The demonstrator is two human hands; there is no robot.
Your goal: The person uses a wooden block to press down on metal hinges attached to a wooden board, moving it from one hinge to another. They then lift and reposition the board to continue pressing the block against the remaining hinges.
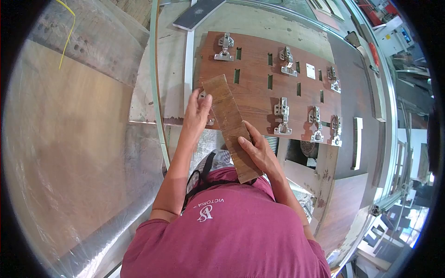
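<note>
My right hand (260,150) grips a narrow brown wooden strip (227,118), thumb on its face and fingers round its far edge. The strip slants from close to my chest over the near left part of a reddish-brown board (252,99). My left hand (197,111) is at the strip's left edge, thumb and fingers apart. Behind that hand a metal hinge (202,95) partly shows; contact with it cannot be made out. Several more metal cabinet hinges stand on the board, including one at the far left (225,47) and one near the front edge (282,116).
A large plastic-wrapped panel (69,148) lies to the left. Beyond the board is a dark strip (199,14). On the right, a white handle-like piece (357,143) rests on a dark panel (345,160). Below the board's front edge, a fan-like part (308,149) shows in an opening.
</note>
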